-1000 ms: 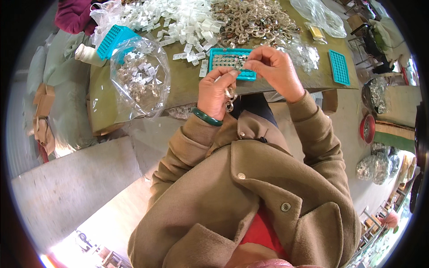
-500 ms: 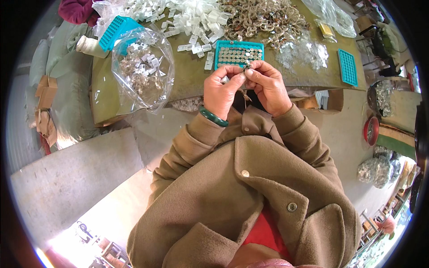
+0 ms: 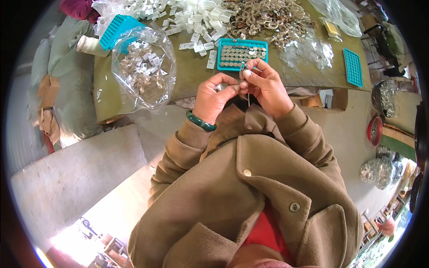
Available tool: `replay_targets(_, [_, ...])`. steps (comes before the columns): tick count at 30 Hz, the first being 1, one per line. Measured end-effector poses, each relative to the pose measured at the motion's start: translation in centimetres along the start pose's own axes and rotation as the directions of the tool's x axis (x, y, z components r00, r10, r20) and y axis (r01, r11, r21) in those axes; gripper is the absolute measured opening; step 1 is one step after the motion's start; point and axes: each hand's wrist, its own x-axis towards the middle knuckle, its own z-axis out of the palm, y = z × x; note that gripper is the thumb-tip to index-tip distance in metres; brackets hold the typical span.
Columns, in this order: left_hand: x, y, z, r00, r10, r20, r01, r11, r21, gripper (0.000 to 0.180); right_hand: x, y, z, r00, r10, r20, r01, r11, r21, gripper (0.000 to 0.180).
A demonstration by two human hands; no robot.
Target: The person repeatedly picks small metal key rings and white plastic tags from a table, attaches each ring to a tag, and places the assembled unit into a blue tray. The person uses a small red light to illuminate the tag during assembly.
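Observation:
My right hand [image 3: 270, 89] pinches a small dark, silvery piece [image 3: 244, 69] between thumb and fingers, just in front of the table edge. Its exact kind is too small to tell. Close beside it, the thumb and fingers of my left hand [image 3: 213, 99] are pressed together near the lower end of that piece; what they grip is hidden. A thin pale strand [image 3: 249, 99] hangs below the fingers. Just beyond my hands lies a turquoise tray [image 3: 220, 57] with rows of small round silvery discs [image 3: 241, 54].
Small white boxes [image 3: 196, 20] and tangled brownish loops [image 3: 268, 18] are heaped at the back, with clear plastic pieces [image 3: 308, 53] at right. A clear bag [image 3: 143, 73] stands left, near stacked turquoise trays [image 3: 117, 31]. Another turquoise tray [image 3: 353, 67] lies right.
My left hand has moved down and left, away from the top of the small piece. The right hand still pinches it, now tilted more upright.

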Motion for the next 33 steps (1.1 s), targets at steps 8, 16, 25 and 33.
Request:
replay_targets(8, [5.1,-1.4,-5.5,0.878,0.394,-0.273,-0.082,0.684,0.725,0.028,0.5,0.5,0.2,0.997,0.001,0.072,0.009,0.99,-0.142,0.009])
replay_targets(16, [6.3,-2.5,-5.1,0.848,0.446,-0.286,-0.046,0.6,0.799,0.017,0.6,0.9,0.6,0.99,-0.13,0.052,0.14,0.938,-0.316,0.009])
replay_targets(25, [0.8,2.2,-5.8,0.977,-0.021,-0.214,0.045,0.993,0.106,0.011,2.7,-0.5,2.5,0.954,-0.227,0.198,0.288,0.878,-0.382,0.005])
replay_targets(33, [-1.3,3.9,-3.8,0.999,-0.016,-0.033,0.01,0.983,-0.182,0.011,1.5,0.3,3.2,0.958,-0.195,0.21,0.282,0.772,-0.57,0.008])
